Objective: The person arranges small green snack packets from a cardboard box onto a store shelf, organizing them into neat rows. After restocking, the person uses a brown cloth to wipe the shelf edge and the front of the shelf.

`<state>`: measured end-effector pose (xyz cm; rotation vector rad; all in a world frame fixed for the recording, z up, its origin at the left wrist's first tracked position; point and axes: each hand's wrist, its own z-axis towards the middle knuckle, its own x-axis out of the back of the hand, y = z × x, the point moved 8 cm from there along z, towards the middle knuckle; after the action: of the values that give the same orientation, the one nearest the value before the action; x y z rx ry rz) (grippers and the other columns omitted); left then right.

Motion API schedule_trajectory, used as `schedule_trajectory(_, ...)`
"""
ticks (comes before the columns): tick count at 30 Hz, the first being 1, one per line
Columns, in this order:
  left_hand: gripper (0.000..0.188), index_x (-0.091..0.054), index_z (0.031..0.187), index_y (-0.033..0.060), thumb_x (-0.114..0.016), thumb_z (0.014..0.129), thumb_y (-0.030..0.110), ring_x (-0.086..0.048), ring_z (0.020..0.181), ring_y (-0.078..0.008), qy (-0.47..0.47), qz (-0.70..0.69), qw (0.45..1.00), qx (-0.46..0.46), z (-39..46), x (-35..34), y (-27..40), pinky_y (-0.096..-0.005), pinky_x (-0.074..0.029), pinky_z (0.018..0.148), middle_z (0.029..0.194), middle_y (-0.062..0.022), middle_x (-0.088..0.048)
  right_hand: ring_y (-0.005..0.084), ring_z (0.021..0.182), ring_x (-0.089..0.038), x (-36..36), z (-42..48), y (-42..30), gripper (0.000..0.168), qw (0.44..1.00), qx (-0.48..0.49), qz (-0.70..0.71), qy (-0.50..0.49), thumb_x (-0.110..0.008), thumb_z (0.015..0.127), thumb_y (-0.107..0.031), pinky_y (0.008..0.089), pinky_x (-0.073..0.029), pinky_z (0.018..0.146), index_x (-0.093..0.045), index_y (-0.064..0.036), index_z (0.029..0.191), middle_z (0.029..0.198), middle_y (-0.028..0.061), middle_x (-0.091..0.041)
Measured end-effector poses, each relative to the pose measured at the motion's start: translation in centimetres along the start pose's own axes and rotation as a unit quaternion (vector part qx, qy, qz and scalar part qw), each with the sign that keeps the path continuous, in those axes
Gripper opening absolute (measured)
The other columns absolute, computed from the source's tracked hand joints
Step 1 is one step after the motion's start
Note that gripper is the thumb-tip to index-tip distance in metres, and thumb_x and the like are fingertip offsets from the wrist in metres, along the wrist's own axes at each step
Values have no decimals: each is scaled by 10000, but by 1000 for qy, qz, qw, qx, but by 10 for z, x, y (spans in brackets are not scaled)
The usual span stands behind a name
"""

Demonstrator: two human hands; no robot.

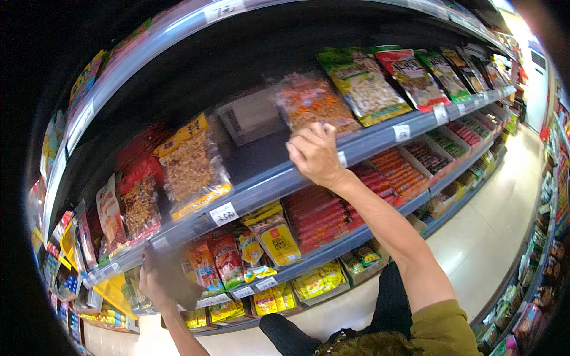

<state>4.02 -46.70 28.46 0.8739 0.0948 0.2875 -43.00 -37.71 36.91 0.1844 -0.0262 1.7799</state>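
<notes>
My right hand (316, 153) reaches to the front edge of the middle shelf, its fingers curled at the lower left corner of a clear plastic bag of orange-brown snacks (311, 104). That bag is blurred and leans back on the shelf. To its left a bare stretch of dark shelf (262, 155) shows, with a pale box (249, 113) behind. Lower left, my left hand (153, 285) grips a brown cloth (176, 278), blurred, in front of the shelf below. A clear bag of nut snacks with yellow ends (191, 169) stands between the two hands, touched by neither.
Green and yellow snack bags (365, 86) stand right of my right hand. Below are trays of red-wrapped sticks (318, 222) and yellow packets (320, 280). The upper shelf edge (178, 26) curves overhead. A tiled aisle (485, 213) runs right, beside another stocked shelf (530, 285).
</notes>
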Motion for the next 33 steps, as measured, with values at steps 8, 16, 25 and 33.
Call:
schedule_trajectory(8,529,-486,1197,-47,-456,707,150,-571,948,-226,-192,-262,943,71,-74,-162,124,-322,-451,862,1080,-133,-573,380,1257,-276,37,-40,-117,680,904,-104,357,-209,-570,825,-450,461,-228,1034,-334,-66,1334,1367,231,-268)
schedule_trajectory(16,822,-271,1377,6,-485,794,544,-183,1340,-353,-575,-142,787,-172,-138,-299,195,-386,-145,1086,1420,-257,-206,214,1123,-438,71,-75,-42,802,767,-397,499,-72,-738,702,-151,358,-365,962,-260,-19,1334,1207,124,-448)
schedule_trajectory(25,583,-462,1233,46,-642,761,337,-433,1104,-354,-266,242,827,-432,-73,-339,168,-445,-356,902,1235,-218,-428,421,1189,-370,89,-80,87,805,937,-325,-24,-125,-706,678,-149,431,-368,970,-264,-14,1337,1323,259,-287)
schedule_trajectory(33,628,-469,1232,30,-628,758,409,-500,928,-282,-267,289,809,-436,-81,-344,164,-376,-377,828,1066,-141,-520,411,1240,-321,86,-73,87,774,931,-325,22,-168,-683,658,-166,413,-298,1024,-330,-9,1328,1341,280,-291)
